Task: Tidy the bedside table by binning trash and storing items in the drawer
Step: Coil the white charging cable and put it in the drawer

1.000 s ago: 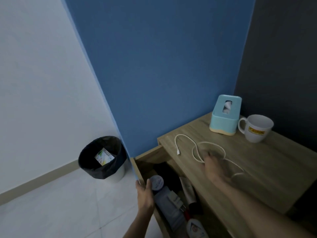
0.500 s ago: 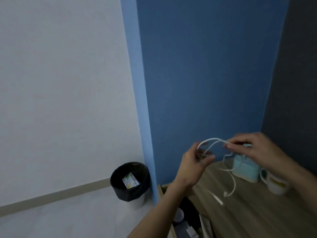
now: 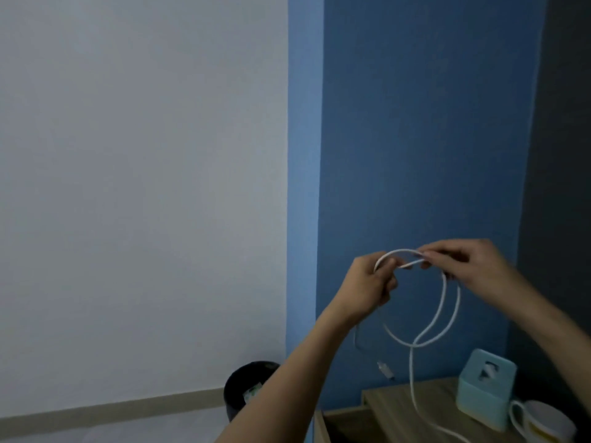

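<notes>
The thin white charging cable (image 3: 449, 310) is held up in the air in front of the blue wall (image 3: 422, 123), well above the wooden bedside table (image 3: 403, 407). A short arc of it is stretched between the two hands. At one end it is pinched by the left hand (image 3: 371, 282), thumb and fingers closed tight around the strand; at the other it is gripped by the right hand (image 3: 467, 263), fingertips pressed together on the cord. From the right hand two strands are seen hanging down, crossing in a loose loop, and one long tail is trailed down onto the tabletop. A small plug end (image 3: 385, 369) is left dangling, blurred, below the left wrist. On the table, by the wall, a pale teal square tissue box (image 3: 484, 391) is seen, with a white ceramic mug (image 3: 540, 425) just beside it. Down on the floor, a round black-lined waste bin (image 3: 243, 390) is partly hidden behind the left forearm, some printed paper visible inside.
</notes>
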`<act>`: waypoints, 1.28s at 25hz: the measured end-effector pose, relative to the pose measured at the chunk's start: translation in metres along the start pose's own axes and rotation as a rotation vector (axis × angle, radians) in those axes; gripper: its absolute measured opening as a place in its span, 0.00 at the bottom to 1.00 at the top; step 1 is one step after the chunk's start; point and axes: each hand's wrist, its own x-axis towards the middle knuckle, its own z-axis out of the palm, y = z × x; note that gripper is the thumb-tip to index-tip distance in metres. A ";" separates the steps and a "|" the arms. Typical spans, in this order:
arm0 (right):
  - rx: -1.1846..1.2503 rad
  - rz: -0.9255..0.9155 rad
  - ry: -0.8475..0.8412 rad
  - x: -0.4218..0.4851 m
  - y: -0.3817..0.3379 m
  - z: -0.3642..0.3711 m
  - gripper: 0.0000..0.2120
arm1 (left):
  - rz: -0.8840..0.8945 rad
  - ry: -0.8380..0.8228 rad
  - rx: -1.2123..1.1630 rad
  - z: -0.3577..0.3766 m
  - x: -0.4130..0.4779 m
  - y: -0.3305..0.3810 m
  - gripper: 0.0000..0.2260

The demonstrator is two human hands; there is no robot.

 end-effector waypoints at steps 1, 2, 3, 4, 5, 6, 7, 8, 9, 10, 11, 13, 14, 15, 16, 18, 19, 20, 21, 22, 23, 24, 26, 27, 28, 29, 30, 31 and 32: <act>-0.121 -0.045 0.042 0.003 -0.008 -0.001 0.07 | 0.029 0.002 0.044 -0.005 -0.004 0.009 0.12; -0.159 -0.059 0.081 0.006 -0.014 -0.005 0.10 | 0.054 -0.001 0.083 -0.011 -0.007 0.016 0.13; -0.135 -0.068 0.118 0.008 -0.019 -0.009 0.12 | 0.067 0.001 0.110 -0.019 -0.010 0.023 0.14; -0.086 -0.053 0.127 0.008 -0.029 -0.010 0.12 | 0.070 0.006 0.109 -0.026 -0.013 0.029 0.15; -0.045 -0.056 0.075 0.005 -0.041 -0.006 0.10 | 0.072 0.012 0.119 -0.032 -0.016 0.034 0.14; -0.059 -0.091 -0.020 0.001 -0.051 0.002 0.05 | 0.078 0.012 0.145 -0.034 -0.019 0.039 0.14; -0.120 -0.148 -0.109 -0.002 -0.059 0.012 0.03 | 0.089 0.012 0.181 -0.033 -0.022 0.044 0.13; -0.174 -0.188 -0.161 -0.006 -0.067 0.022 0.05 | 0.097 0.023 0.197 -0.031 -0.025 0.050 0.13; -0.208 -0.214 -0.167 -0.006 -0.071 0.029 0.04 | 0.085 0.051 0.180 -0.029 -0.027 0.055 0.14; -0.208 -0.203 -0.154 -0.005 -0.075 0.030 0.01 | 0.056 0.083 0.150 -0.031 -0.029 0.062 0.15; -0.209 -0.189 -0.136 -0.001 -0.075 0.028 0.02 | 0.030 0.097 0.127 -0.037 -0.031 0.068 0.16; -0.171 -0.155 -0.145 0.003 -0.077 0.020 0.06 | -0.042 -0.008 0.078 -0.053 -0.034 0.080 0.15; -0.047 -0.122 -0.149 0.005 -0.079 0.016 0.06 | -0.090 -0.118 0.027 -0.061 -0.036 0.086 0.14; 0.148 -0.077 -0.134 0.008 -0.078 0.012 0.09 | -0.141 -0.230 -0.038 -0.065 -0.039 0.090 0.13; 0.343 -0.011 -0.105 0.011 -0.077 0.009 0.13 | -0.176 -0.311 -0.086 -0.067 -0.042 0.093 0.13; 0.491 0.052 -0.053 0.019 -0.075 0.004 0.13 | -0.189 -0.365 -0.126 -0.066 -0.045 0.097 0.14; 0.431 0.031 -0.057 0.023 -0.074 0.003 0.11 | -0.182 -0.366 -0.133 -0.064 -0.044 0.100 0.14; 0.348 -0.019 -0.092 0.024 -0.078 0.004 0.12 | -0.175 -0.356 -0.134 -0.060 -0.043 0.105 0.13; 0.284 -0.108 -0.159 0.025 -0.082 0.006 0.17 | -0.168 -0.345 -0.124 -0.058 -0.042 0.110 0.13; 0.264 -0.164 -0.221 0.023 -0.088 0.006 0.23 | -0.164 -0.339 -0.107 -0.055 -0.041 0.115 0.14; 0.293 -0.193 -0.259 0.022 -0.092 0.005 0.25 | -0.165 -0.334 -0.102 -0.056 -0.040 0.120 0.14; 0.341 -0.191 -0.271 0.021 -0.097 -0.001 0.23 | -0.165 -0.339 -0.118 -0.061 -0.041 0.124 0.14; 0.426 -0.116 -0.238 0.025 -0.096 -0.024 0.17 | -0.139 -0.385 -0.213 -0.080 -0.046 0.125 0.13; 0.444 -0.072 -0.228 0.026 -0.093 -0.036 0.16 | -0.123 -0.404 -0.259 -0.088 -0.049 0.123 0.12; 0.417 -0.042 -0.226 0.027 -0.092 -0.046 0.18 | -0.117 -0.392 -0.277 -0.094 -0.052 0.121 0.12; 0.337 -0.048 -0.254 0.027 -0.091 -0.053 0.23 | -0.121 -0.352 -0.260 -0.093 -0.054 0.119 0.12; 0.226 -0.062 -0.276 0.026 -0.091 -0.054 0.27 | -0.129 -0.298 -0.229 -0.089 -0.052 0.117 0.13; 0.135 -0.079 -0.340 0.026 -0.091 -0.050 0.28 | -0.133 -0.246 -0.197 -0.081 -0.048 0.117 0.13; 0.082 -0.070 -0.377 0.025 -0.096 -0.043 0.24 | -0.133 -0.210 -0.175 -0.072 -0.043 0.117 0.13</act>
